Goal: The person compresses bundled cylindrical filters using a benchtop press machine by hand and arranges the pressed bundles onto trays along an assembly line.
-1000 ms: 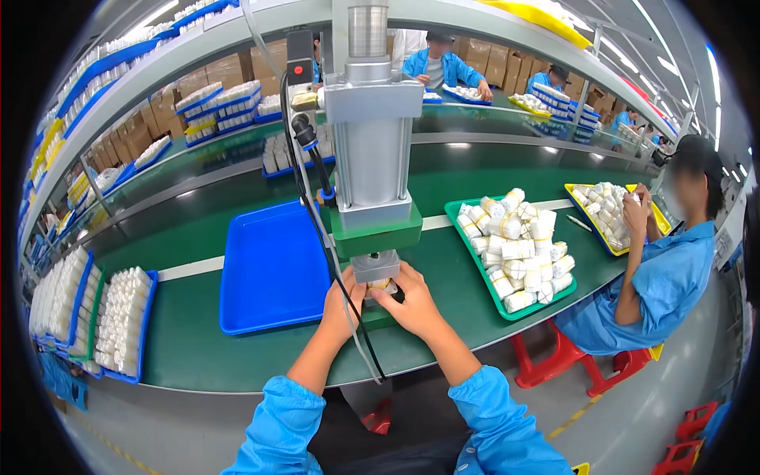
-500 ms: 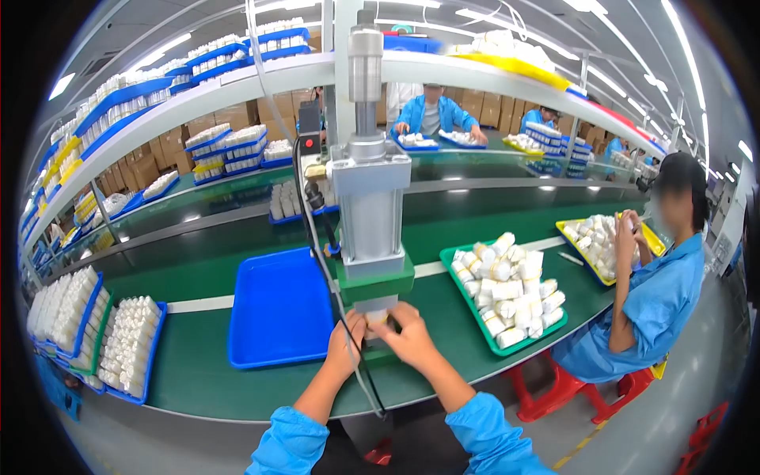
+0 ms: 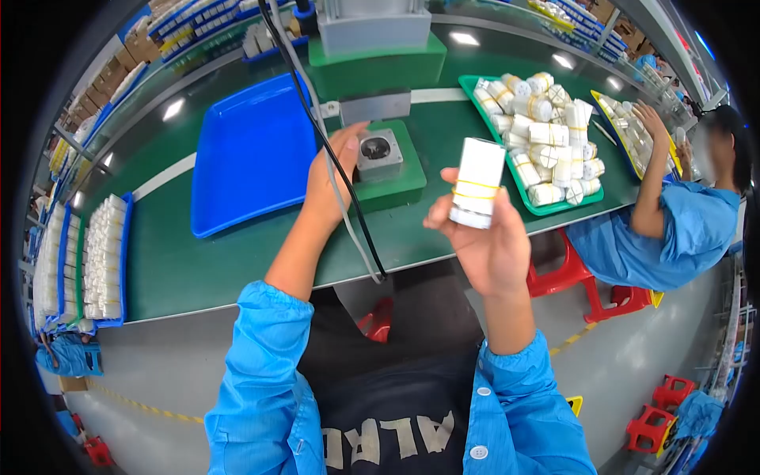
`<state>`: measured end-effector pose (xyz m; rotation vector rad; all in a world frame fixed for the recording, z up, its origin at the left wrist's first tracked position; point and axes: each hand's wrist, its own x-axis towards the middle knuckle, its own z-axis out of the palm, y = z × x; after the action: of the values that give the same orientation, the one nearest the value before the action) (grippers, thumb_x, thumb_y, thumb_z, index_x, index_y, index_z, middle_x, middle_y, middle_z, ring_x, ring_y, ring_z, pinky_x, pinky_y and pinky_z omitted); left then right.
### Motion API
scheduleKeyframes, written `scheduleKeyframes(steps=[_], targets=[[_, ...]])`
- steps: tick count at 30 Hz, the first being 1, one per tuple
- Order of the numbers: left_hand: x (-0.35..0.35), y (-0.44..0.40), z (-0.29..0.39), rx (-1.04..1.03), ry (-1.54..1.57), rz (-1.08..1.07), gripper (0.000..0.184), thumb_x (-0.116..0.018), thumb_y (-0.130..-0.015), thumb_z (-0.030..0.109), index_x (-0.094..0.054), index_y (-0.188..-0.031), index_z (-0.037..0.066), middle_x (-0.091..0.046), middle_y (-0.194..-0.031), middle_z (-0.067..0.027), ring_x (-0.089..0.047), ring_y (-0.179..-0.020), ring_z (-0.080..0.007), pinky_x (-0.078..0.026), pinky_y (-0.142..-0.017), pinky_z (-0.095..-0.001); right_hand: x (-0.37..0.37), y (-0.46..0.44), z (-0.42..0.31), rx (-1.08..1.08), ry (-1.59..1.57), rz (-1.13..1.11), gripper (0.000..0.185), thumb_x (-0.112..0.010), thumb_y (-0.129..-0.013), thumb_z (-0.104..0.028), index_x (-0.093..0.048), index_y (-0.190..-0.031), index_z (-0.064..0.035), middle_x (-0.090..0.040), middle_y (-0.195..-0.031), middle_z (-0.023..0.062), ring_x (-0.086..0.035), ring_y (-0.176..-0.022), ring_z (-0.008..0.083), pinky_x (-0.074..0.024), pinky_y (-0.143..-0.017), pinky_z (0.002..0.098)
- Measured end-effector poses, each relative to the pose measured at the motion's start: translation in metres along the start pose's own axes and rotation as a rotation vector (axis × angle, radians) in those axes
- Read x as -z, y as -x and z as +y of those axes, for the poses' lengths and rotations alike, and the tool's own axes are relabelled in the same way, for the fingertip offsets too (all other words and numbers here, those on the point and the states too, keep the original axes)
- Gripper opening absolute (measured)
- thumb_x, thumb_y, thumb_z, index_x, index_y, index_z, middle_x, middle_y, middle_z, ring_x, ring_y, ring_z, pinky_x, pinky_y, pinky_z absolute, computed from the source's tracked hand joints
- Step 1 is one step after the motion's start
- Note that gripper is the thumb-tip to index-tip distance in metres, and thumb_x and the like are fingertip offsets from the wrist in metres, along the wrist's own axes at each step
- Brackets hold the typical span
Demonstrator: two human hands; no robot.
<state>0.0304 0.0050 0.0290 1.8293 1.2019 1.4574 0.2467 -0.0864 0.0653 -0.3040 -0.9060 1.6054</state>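
While your right hand (image 3: 499, 247) grasps the white cylinder (image 3: 480, 176) (long axis near twelve o'clock), the metal fixture (image 3: 380, 163) lies at that grip's ten, beside your unclenched left hand (image 3: 331, 180).

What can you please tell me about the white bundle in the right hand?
The white bundle is roughly cylindrical, with a smooth, paper- or plastic-like wrap, thin yellow bands around its lower part and a shinier bottom end. Nearly upright, its top leaning slightly right, it is held up, left of the green tray, by the right hand near its lower end.
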Motion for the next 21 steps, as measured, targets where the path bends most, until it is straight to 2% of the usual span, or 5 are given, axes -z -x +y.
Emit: scheduleKeyframes(steps=[13, 15, 18, 19, 21], targets=[[0.0, 0.0, 0.006, 0.006, -0.004, -0.007, 0.046, -0.038, -0.107, 0.034, -0.06, -0.13, 0.001, -0.063, -0.121, -0.0176, -0.058, -0.116, -0.0306, -0.041, -0.101, -0.0356, -0.024, 0.027, -0.021, 0.004, 0.115, -0.213, 0.079, -0.038, -0.096, -0.065, -0.041, -0.131, 0.0051, -0.059, -0.076, 0.0129, -0.056, -0.075, 0.0224, -0.0433, -0.074, 0.0418], [-0.001, 0.0, 0.005, 0.003, -0.004, -0.006, 0.046, -0.038, -0.107, 0.034, -0.06, -0.13, 0.001, -0.063, -0.121, -0.0174, -0.058, -0.116, -0.0304, -0.041, -0.101, -0.0355, -0.026, 0.029, -0.024, 0.006, 0.134, -0.174, 0.08, -0.055, -0.091, -0.063, -0.044, -0.13, 0.0056, -0.063, -0.081, 0.0142, -0.059, -0.08, 0.0226, -0.046, -0.075, 0.0406], [-0.002, 0.0, 0.0, 0.024, 0.043, -0.006, 0.047, -0.038, -0.106, 0.035, -0.06, -0.129, 0.0, -0.063, -0.119, -0.0172, -0.059, -0.114, -0.0296, -0.042, -0.099, -0.0347, -0.054, 0.035, -0.024, 0.251, 0.536, 0.226, 0.082, -0.091, -0.068, -0.03, -0.051, -0.128, 0.0082, -0.065, -0.111, 0.0161, -0.064, -0.097, 0.0231, -0.0519, -0.085, 0.0357], [-0.002, -0.001, -0.001, 0.016, 0.031, -0.003, 0.047, -0.039, -0.106, 0.035, -0.06, -0.129, 0.0, -0.063, -0.119, -0.0171, -0.059, -0.113, -0.0293, -0.042, -0.099, -0.0345, -0.041, 0.031, -0.029, 0.46, 0.932, 0.128, 0.066, -0.091, -0.062, -0.011, -0.061, -0.119, 0.0035, -0.068, -0.105, 0.0135, -0.066, -0.096, 0.0231, -0.0512, -0.085, 0.0342], [-0.001, 0.0, 0.0, 0.011, 0.026, -0.008, 0.046, -0.039, -0.106, 0.034, -0.06, -0.127, -0.001, -0.063, -0.118, -0.0174, -0.059, -0.111, -0.0295, -0.043, -0.098, -0.0346, -0.039, 0.029, -0.036, 0.652, 1.22, 0.169, 0.06, -0.09, -0.059, -0.011, -0.065, -0.112, -0.0001, -0.068, -0.102, 0.0127, -0.065, -0.091, 0.0258, -0.0515, -0.081, 0.0355]])
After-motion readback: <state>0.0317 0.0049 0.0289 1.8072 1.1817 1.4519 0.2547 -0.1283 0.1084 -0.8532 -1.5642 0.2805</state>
